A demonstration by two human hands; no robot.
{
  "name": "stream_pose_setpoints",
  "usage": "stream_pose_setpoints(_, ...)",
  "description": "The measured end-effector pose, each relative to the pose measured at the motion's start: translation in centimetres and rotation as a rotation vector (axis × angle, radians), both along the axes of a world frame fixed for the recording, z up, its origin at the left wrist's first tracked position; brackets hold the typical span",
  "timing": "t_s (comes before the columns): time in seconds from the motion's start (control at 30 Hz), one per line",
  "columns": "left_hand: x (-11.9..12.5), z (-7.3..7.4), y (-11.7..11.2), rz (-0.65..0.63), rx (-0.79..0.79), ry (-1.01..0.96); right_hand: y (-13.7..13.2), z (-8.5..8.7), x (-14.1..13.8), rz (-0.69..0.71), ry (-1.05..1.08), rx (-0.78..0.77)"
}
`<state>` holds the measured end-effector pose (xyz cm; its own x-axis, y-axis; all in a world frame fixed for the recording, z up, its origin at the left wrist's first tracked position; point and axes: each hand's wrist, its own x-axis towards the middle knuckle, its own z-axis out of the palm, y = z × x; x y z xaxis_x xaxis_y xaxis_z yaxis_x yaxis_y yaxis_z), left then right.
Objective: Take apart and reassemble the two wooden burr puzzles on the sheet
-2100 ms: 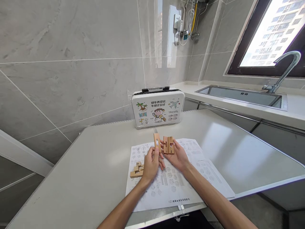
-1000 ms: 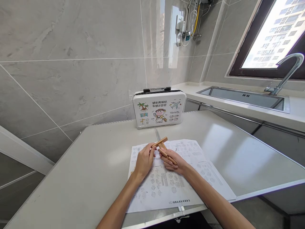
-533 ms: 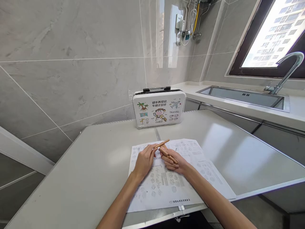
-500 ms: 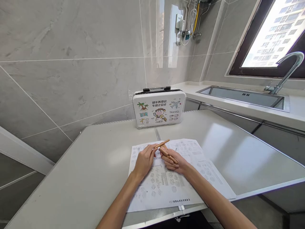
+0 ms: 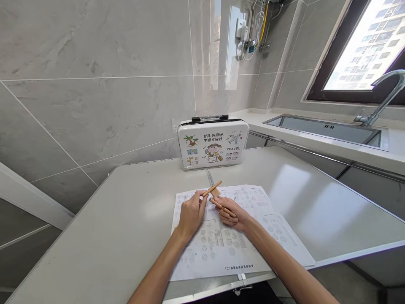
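Observation:
My left hand [image 5: 191, 213] pinches the lower end of a light-brown wooden stick [image 5: 212, 188], which slants up to the right. Wrapped in the fingers of my right hand [image 5: 232, 213] is another wooden stick [image 5: 226, 210], or possibly two end to end; I cannot tell. A small flat wooden piece [image 5: 216, 193] shows just above the right fingertips, behind the left hand's stick. Both hands are close together over a large printed sheet [image 5: 234, 264] covered with small diagrams.
The sheet lies on a pale folding table [image 5: 126, 219]. A white carry case [image 5: 213, 145] with cartoon prints stands at the table's back, against the tiled wall [image 5: 126, 105]. To the right are a sink [image 5: 325, 126], a curved faucet [image 5: 382, 99] and a window [image 5: 360, 46].
The stick in my left hand is tilted more steeply, and the left fingertips have drawn slightly away from the right hand. More of the flat wooden piece shows. The view has shifted slightly.

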<state>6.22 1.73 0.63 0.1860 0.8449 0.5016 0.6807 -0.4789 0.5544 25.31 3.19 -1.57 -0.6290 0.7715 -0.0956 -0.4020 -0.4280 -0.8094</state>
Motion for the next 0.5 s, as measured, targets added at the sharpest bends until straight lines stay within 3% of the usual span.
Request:
stream_pose_setpoints(0.17,0.0,0.0,0.3,0.089,0.004,-0.043,-0.3,0.6,0.2,0.086,0.023,0.017)
stream_pose_setpoints(0.5,-0.1,0.2,0.5,0.031,-0.050,-0.116,-0.8,1.6,0.1,0.132,0.061,0.083)
